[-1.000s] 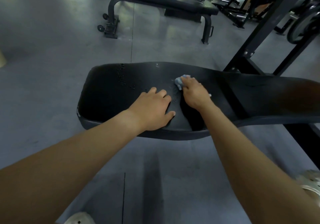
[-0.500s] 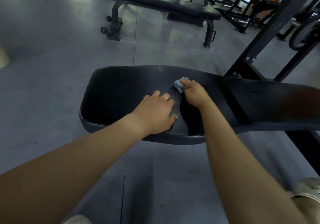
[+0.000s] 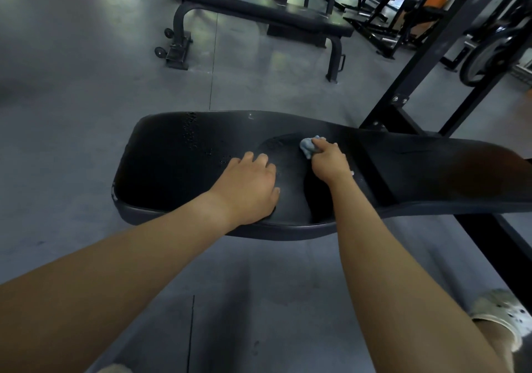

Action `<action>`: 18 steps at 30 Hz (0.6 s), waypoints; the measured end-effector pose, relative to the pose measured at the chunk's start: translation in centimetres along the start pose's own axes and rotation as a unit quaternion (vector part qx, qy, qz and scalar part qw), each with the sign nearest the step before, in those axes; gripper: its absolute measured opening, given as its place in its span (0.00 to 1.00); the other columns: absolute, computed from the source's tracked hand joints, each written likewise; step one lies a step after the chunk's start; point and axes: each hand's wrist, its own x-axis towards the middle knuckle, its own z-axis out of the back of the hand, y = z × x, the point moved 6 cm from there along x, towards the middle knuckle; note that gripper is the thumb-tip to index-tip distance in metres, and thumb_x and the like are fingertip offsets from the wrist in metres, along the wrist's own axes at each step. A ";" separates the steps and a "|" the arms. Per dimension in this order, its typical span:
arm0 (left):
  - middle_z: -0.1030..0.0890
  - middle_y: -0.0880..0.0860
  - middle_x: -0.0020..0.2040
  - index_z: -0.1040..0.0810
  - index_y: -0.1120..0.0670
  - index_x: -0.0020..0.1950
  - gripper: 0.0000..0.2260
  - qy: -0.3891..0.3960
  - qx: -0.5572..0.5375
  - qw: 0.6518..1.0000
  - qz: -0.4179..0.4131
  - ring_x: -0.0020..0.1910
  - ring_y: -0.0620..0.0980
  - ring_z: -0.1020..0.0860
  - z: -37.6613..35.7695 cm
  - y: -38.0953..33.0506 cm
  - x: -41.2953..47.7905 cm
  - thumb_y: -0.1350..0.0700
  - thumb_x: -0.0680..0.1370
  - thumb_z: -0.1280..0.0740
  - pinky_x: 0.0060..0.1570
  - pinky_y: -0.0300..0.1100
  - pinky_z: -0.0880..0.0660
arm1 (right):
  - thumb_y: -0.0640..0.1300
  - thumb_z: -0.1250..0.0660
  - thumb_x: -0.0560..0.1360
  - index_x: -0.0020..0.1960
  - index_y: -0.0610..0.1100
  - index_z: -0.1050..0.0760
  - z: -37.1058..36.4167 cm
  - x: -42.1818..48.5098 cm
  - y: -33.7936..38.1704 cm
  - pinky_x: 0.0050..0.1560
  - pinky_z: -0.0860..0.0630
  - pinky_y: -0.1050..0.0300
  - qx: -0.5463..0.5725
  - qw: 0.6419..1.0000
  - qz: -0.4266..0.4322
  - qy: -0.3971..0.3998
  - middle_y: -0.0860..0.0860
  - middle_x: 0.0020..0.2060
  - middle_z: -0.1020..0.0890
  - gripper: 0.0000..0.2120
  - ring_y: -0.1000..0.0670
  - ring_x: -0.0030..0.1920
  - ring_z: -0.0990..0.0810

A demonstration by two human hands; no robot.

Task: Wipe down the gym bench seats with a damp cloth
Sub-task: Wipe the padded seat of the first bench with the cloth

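Note:
A black padded bench seat (image 3: pixel 161 168) lies across the middle of the head view, with water droplets on its far left part. My right hand (image 3: pixel 329 162) is closed around a small light-blue cloth (image 3: pixel 307 145), which it presses onto the seat near the middle. My left hand (image 3: pixel 249 187) rests palm-down on the pad near its front edge, fingers slightly curled, holding nothing. A dull wiped patch shows between the two hands.
A second flat bench (image 3: pixel 259 12) with wheels stands on the grey floor behind. A black rack frame (image 3: pixel 403 96) rises at the right, with more machines and a weight plate (image 3: pixel 489 53) beyond. My light shoe (image 3: pixel 501 315) is at lower right.
My right hand has pushed the cloth slightly away along the seat. My left hand has stayed on the pad. The view has shifted back a little.

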 end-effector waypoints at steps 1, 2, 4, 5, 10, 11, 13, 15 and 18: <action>0.26 0.56 0.61 0.25 0.57 0.63 0.19 -0.002 0.003 1.000 0.001 0.59 0.56 0.28 0.0 -0.1 0.1 0.44 0.85 0.44 0.57 0.51 0.28 | 0.37 0.44 0.81 0.76 0.46 0.31 -0.4 -0.5 0.8 0.76 0.44 0.48 0.000 1.000 0.015 0.002 0.42 0.76 0.33 0.24 0.39 0.77 0.39; 0.26 0.56 0.60 0.25 0.58 0.63 0.19 -0.004 0.004 1.000 0.002 0.59 0.57 0.28 0.0 -0.2 0.2 0.44 0.85 0.43 0.57 0.52 0.28 | 0.36 0.44 0.80 0.77 0.46 0.31 -1.0 -1.0 1.8 0.75 0.45 0.49 -0.003 0.999 0.043 0.008 0.42 0.76 0.33 0.25 0.39 0.77 0.39; 0.26 0.56 0.60 0.26 0.58 0.64 0.19 -0.005 -0.001 1.000 0.004 0.59 0.57 0.28 0.1 -0.3 0.3 0.45 0.84 0.43 0.57 0.52 0.28 | 0.34 0.43 0.79 0.77 0.46 0.32 -2.3 -2.3 3.4 0.76 0.48 0.50 -0.027 0.991 0.124 0.034 0.44 0.78 0.34 0.27 0.41 0.79 0.42; 0.26 0.56 0.61 0.26 0.58 0.65 0.19 -0.007 -0.004 1.000 0.003 0.59 0.57 0.28 0.1 -0.4 0.3 0.45 0.84 0.43 0.57 0.52 0.28 | 0.34 0.44 0.79 0.78 0.45 0.33 -2.8 -3.1 3.9 0.76 0.49 0.49 -0.041 0.985 0.162 0.049 0.45 0.79 0.36 0.27 0.42 0.80 0.43; 0.26 0.57 0.60 0.26 0.58 0.64 0.18 -0.013 -0.003 1.000 0.006 0.58 0.56 0.27 0.0 -0.6 0.4 0.45 0.84 0.43 0.56 0.51 0.28 | 0.33 0.46 0.81 0.80 0.48 0.37 -2.2 -3.3 1.8 0.80 0.53 0.50 -0.049 0.973 0.205 0.098 0.51 0.81 0.40 0.29 0.45 0.82 0.48; 0.26 0.57 0.60 0.26 0.58 0.63 0.18 -0.011 -0.005 1.000 0.005 0.58 0.56 0.27 0.0 -0.6 0.4 0.45 0.84 0.43 0.57 0.51 0.27 | 0.33 0.45 0.80 0.80 0.48 0.36 -1.4 -2.7 0.4 0.80 0.52 0.49 -0.048 0.978 0.184 0.083 0.50 0.81 0.39 0.30 0.44 0.82 0.47; 0.27 0.57 0.60 0.26 0.58 0.63 0.18 -0.010 -0.015 1.000 -0.001 0.58 0.56 0.27 -0.2 -0.7 0.2 0.46 0.85 0.43 0.57 0.52 0.26 | 0.33 0.45 0.79 0.79 0.48 0.35 0.5 -2.1 -2.4 0.79 0.50 0.48 -0.040 0.992 0.112 0.041 0.46 0.80 0.37 0.29 0.41 0.81 0.44; 0.26 0.56 0.60 0.25 0.58 0.63 0.18 -0.012 -0.024 1.000 -0.009 0.58 0.55 0.27 -0.3 -0.7 -0.1 0.46 0.85 0.44 0.58 0.52 0.26 | 0.35 0.46 0.80 0.77 0.47 0.33 1.5 -2.4 -3.9 0.77 0.47 0.46 -0.042 0.998 0.052 0.001 0.43 0.77 0.33 0.27 0.39 0.78 0.39; 0.26 0.56 0.61 0.25 0.58 0.63 0.17 -0.016 -0.026 0.999 -0.019 0.57 0.55 0.27 -0.2 -1.0 -0.4 0.47 0.85 0.44 0.58 0.52 0.25 | 0.42 0.47 0.79 0.70 0.42 0.28 0.7 -4.3 -2.6 0.72 0.39 0.43 -0.045 0.995 0.089 -0.018 0.42 0.70 0.27 0.21 0.39 0.71 0.32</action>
